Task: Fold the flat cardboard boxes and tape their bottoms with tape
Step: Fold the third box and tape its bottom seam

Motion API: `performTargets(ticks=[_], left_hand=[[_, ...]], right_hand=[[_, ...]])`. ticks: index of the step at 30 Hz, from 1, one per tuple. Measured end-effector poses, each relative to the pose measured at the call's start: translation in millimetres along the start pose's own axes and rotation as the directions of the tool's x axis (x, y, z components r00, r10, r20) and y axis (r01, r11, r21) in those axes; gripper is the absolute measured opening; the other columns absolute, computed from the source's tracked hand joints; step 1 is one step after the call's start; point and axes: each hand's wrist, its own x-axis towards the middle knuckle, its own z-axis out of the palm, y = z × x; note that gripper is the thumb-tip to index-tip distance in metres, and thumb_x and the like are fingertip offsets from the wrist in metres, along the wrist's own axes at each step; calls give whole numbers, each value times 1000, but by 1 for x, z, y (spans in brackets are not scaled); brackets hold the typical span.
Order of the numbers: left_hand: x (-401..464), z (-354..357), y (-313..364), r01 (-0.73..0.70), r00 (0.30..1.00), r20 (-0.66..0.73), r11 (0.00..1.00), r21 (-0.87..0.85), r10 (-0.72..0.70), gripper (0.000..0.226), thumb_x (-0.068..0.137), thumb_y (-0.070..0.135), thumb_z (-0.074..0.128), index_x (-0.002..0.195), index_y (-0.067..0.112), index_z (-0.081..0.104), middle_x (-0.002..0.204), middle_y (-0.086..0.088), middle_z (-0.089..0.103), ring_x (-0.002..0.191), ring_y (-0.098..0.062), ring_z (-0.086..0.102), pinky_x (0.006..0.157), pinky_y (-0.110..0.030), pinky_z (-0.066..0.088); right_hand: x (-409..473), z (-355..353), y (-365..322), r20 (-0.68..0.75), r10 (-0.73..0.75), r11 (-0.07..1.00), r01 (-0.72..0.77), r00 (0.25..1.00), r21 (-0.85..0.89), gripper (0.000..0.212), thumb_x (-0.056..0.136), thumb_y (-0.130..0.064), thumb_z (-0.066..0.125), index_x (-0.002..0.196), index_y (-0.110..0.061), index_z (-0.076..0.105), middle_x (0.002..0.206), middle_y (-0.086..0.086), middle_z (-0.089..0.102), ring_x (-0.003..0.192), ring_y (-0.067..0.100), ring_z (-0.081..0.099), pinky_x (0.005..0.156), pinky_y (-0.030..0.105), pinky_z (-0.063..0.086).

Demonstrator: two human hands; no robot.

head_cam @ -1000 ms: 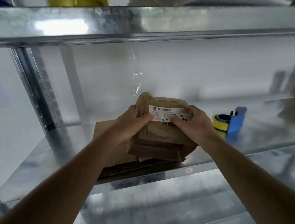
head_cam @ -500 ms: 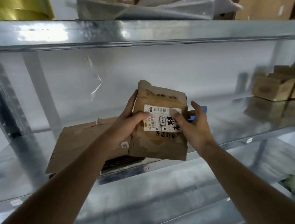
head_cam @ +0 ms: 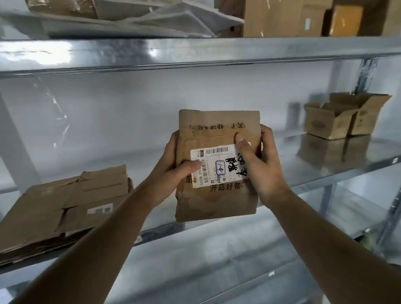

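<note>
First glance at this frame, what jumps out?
A flattened cardboard box with a white shipping label, held upright mid-frame by both hands: left hand on its left edge, right hand on its right. To the left a stack of flat boxes lies on the metal shelf; at the right, two opened boxes stand on it.

My left hand (head_cam: 170,176) and right hand (head_cam: 264,168) are bare; no sleeves, rings or watch below either wrist.
</note>
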Motion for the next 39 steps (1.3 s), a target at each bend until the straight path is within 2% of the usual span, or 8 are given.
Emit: performTargets(ticks=[5, 13, 20, 24, 28, 31, 34, 39], left_hand=[[31, 46, -2, -130, 978, -146, 982, 140, 150, 45, 95, 51, 51, 132, 24, 50, 133, -19, 47, 125, -21, 59, 100, -41, 56], [102, 103, -4, -294, 948, -56, 932, 212, 312, 47, 94, 40, 60, 139, 27, 52, 142, -1, 44, 134, -26, 51, 107, -39, 52], [171, 126, -36, -397, 917, 56, 887, 237, 396, 51, 79, 25, 77, 128, 11, 68, 142, -3, 48, 137, -25, 50, 106, -50, 53], [203, 138, -55, -424, 905, 58, 885, 193, 422, 48, 75, 10, 83, 121, 8, 71, 137, -4, 49, 134, -22, 53, 104, -47, 54], [225, 146, -68, -418, 908, 76, 889, 184, 411, 56, 74, 14, 93, 122, 10, 64, 128, 3, 56, 128, -19, 58, 104, -43, 55], [235, 148, -74, -333, 943, 53, 923, 191, 329, 80, 71, 24, 96, 130, 21, 43, 131, 20, 55, 128, -4, 56, 105, -24, 51], [244, 149, -77, -304, 952, 32, 933, 192, 304, 100, 69, 30, 96, 144, 37, 29, 138, 15, 50, 131, -6, 54, 107, -25, 50], [257, 156, -79, -354, 935, 55, 901, 250, 351, 86, 80, 28, 88, 154, 31, 44, 144, 9, 52, 138, -12, 51, 109, -30, 50]], right_hand=[[9, -49, -5, -81, -41, 999, 40, 996, -8, 18, 104, -31, 62, 109, -14, 57, 95, -1, 74, 89, 15, 71, 79, 37, 60], [59, -125, 2, -221, -196, 980, 185, 955, -72, 14, 95, -31, 59, 100, -20, 63, 94, -4, 68, 93, 12, 62, 89, 34, 50], [106, -175, 28, -324, -332, 934, 261, 886, -244, 27, 91, -30, 65, 116, -25, 72, 132, 10, 65, 127, 23, 61, 112, 55, 45], [130, -188, 42, -332, -411, 902, 324, 849, -285, 16, 86, -20, 66, 100, -16, 70, 128, 6, 66, 130, 18, 59, 117, 44, 42], [147, -205, 58, -367, -414, 900, 313, 833, -304, 38, 84, -5, 70, 118, 5, 55, 125, 5, 64, 120, 8, 63, 112, 35, 47], [154, -214, 67, -374, -384, 901, 256, 844, -350, 56, 86, -1, 71, 138, -4, 48, 133, 3, 60, 126, 9, 60, 115, 43, 46], [165, -222, 74, -319, -378, 900, 263, 869, -348, 71, 88, -3, 68, 153, -17, 41, 144, 6, 55, 136, 16, 54, 116, 47, 44], [188, -233, 84, -260, -448, 856, 326, 855, -402, 55, 91, -9, 61, 145, -10, 52, 141, 2, 58, 135, 14, 54, 115, 39, 44]])
